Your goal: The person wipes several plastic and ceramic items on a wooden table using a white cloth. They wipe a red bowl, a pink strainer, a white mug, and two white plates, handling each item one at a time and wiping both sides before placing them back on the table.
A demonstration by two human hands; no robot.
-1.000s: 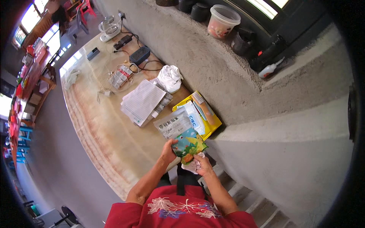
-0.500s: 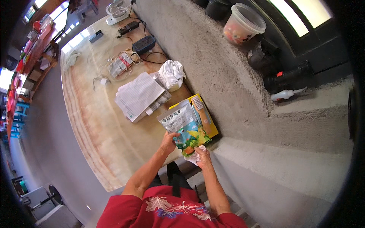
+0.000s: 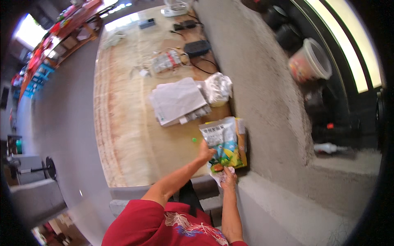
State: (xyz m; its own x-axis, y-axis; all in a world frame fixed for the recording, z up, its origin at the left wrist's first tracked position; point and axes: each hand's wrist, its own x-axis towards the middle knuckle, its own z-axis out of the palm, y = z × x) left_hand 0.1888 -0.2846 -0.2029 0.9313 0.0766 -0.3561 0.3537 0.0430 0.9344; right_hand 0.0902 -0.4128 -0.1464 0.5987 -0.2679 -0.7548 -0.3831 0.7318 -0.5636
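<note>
A colourful plastic packet, silvery white at the top with blue, green and yellow printing below, lies over a yellow box at the table's near right corner. My left hand is closed on the packet's left edge, thumb on top. Down at its lower end, my right hand is closed on a crumpled whitish-pink cloth pressed against the packet's bottom edge. The right fingertips are partly hidden and blurred. A small bright green spot shows on the table left of the packet.
Stacked papers and a bunched white cloth lie beyond the packet on the marble-patterned table. Farther off are a power strip and cables. A rough concrete wall borders the right side; a clear bucket stands past it.
The whole view has swung, so the table and my hands appear farther right. My left hand still grips the packet and my right the cloth; the green spot now shows.
</note>
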